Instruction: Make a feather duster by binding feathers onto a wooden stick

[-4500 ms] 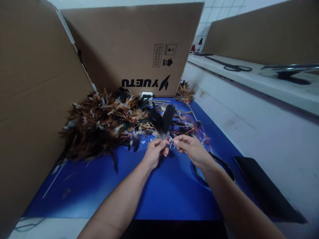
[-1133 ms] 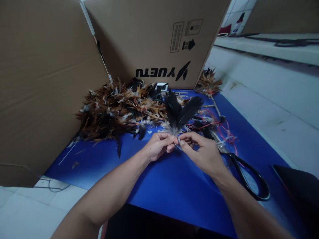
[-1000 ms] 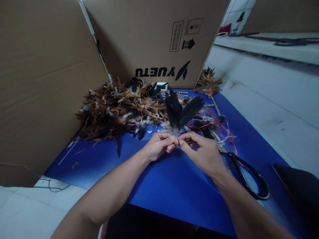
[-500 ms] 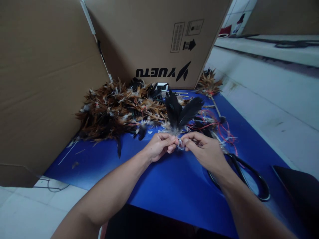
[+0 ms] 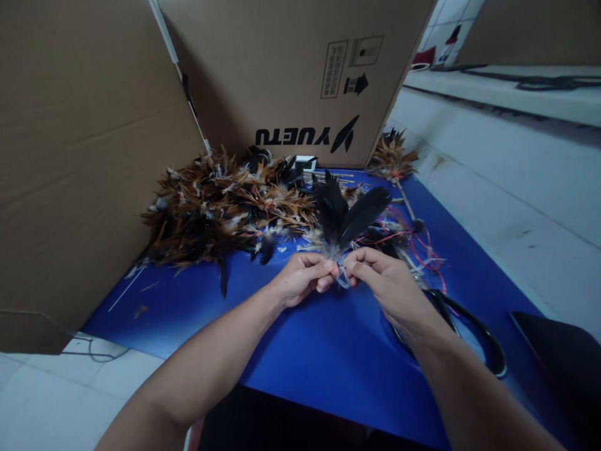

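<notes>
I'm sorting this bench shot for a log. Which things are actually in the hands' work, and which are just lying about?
In hand:
left hand and right hand, pinching the small bunch of black feathers
pale thread at the bunch's base

Lying about:
pile of brown and black feathers
black-handled scissors
red strings
brown cardboard box
blue mat

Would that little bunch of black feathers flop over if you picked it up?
Probably not: the black feathers stand fanned upright above the left hand and right hand pinching their base. They look very light, likely easily blown about.
</notes>
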A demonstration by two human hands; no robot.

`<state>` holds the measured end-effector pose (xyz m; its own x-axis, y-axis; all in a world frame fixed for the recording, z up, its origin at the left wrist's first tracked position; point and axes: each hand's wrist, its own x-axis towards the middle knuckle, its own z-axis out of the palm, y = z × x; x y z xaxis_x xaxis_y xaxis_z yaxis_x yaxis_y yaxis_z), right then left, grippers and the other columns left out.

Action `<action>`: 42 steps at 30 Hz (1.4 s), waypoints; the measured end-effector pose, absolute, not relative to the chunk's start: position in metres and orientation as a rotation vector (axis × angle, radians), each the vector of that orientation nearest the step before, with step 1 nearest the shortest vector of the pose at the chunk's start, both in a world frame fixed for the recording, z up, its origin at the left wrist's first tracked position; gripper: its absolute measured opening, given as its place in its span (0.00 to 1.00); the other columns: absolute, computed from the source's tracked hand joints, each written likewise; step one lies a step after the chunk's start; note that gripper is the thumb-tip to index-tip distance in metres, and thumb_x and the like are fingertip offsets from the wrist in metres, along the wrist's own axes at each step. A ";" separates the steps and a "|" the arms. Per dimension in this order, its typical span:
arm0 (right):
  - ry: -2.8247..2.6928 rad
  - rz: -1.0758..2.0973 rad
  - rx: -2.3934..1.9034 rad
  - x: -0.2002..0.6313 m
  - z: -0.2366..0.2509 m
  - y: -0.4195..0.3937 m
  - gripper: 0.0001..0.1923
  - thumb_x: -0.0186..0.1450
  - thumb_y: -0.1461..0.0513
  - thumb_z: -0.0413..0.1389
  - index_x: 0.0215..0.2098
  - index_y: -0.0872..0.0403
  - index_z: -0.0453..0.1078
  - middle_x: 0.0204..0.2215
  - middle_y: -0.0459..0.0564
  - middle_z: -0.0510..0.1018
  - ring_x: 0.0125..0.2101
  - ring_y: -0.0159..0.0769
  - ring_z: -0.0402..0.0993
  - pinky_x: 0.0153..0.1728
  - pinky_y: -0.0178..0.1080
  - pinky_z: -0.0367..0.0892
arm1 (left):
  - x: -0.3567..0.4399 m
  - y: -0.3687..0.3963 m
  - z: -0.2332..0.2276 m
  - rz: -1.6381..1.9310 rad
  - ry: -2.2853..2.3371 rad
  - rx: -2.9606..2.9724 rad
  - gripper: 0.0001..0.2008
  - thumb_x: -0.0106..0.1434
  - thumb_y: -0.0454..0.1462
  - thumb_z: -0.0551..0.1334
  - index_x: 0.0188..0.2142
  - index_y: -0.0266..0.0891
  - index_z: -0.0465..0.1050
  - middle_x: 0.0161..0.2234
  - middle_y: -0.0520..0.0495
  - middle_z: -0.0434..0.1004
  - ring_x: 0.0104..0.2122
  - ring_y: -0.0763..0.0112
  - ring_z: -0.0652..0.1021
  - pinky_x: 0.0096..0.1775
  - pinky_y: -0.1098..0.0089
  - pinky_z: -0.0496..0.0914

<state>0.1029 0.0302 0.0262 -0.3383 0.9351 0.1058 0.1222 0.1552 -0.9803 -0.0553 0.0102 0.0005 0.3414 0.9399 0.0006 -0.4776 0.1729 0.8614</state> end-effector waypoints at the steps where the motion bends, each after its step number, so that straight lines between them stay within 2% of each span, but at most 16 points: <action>1: -1.592 1.309 -1.021 0.103 0.026 0.030 0.05 0.57 0.62 0.55 0.24 0.55 0.67 0.18 0.43 0.68 0.21 0.28 0.63 0.25 0.34 0.60 | -0.055 0.010 0.000 1.108 0.625 0.898 0.15 0.52 0.45 0.67 0.25 0.32 0.72 0.14 0.55 0.61 0.16 0.81 0.61 0.22 0.74 0.53; 9: -1.494 1.417 -1.000 0.103 0.025 0.031 0.04 0.55 0.64 0.55 0.23 0.56 0.67 0.19 0.43 0.68 0.21 0.28 0.63 0.24 0.34 0.59 | -0.056 0.009 -0.001 1.120 0.585 0.897 0.14 0.54 0.43 0.66 0.26 0.32 0.73 0.14 0.55 0.61 0.16 0.81 0.60 0.22 0.75 0.54; 17: -1.658 1.084 -1.044 0.107 0.021 0.032 0.06 0.54 0.62 0.59 0.28 0.54 0.66 0.24 0.45 0.71 0.25 0.30 0.68 0.28 0.34 0.65 | -0.056 0.011 -0.001 1.130 0.606 0.871 0.14 0.53 0.44 0.66 0.26 0.32 0.72 0.13 0.55 0.61 0.16 0.81 0.61 0.22 0.75 0.53; 22: -1.876 0.768 -0.977 0.108 0.026 0.028 0.02 0.56 0.64 0.56 0.29 0.53 0.67 0.27 0.45 0.73 0.29 0.33 0.70 0.32 0.36 0.67 | -0.057 0.011 0.000 1.140 0.617 0.869 0.15 0.52 0.44 0.67 0.26 0.32 0.72 0.13 0.55 0.61 0.16 0.81 0.60 0.22 0.75 0.53; 27: -2.029 0.497 -0.872 0.106 0.029 0.025 0.05 0.57 0.67 0.54 0.31 0.52 0.68 0.28 0.45 0.74 0.29 0.33 0.71 0.33 0.37 0.67 | -0.057 0.011 0.000 1.143 0.617 0.860 0.16 0.51 0.45 0.67 0.26 0.32 0.72 0.13 0.56 0.61 0.15 0.81 0.60 0.22 0.75 0.53; 37: -2.066 0.402 -0.820 0.108 0.025 0.025 0.06 0.59 0.67 0.54 0.33 0.51 0.69 0.29 0.46 0.76 0.30 0.34 0.72 0.34 0.38 0.68 | -0.058 0.011 -0.001 1.136 0.556 0.875 0.13 0.55 0.42 0.65 0.26 0.32 0.72 0.13 0.55 0.61 0.16 0.81 0.60 0.22 0.75 0.53; 42: -2.069 0.416 -0.825 0.107 0.027 0.026 0.05 0.59 0.67 0.55 0.32 0.51 0.70 0.28 0.46 0.76 0.29 0.33 0.72 0.33 0.37 0.68 | -0.058 0.010 0.001 1.117 0.580 0.870 0.14 0.53 0.44 0.66 0.25 0.32 0.72 0.13 0.56 0.61 0.16 0.81 0.60 0.22 0.75 0.53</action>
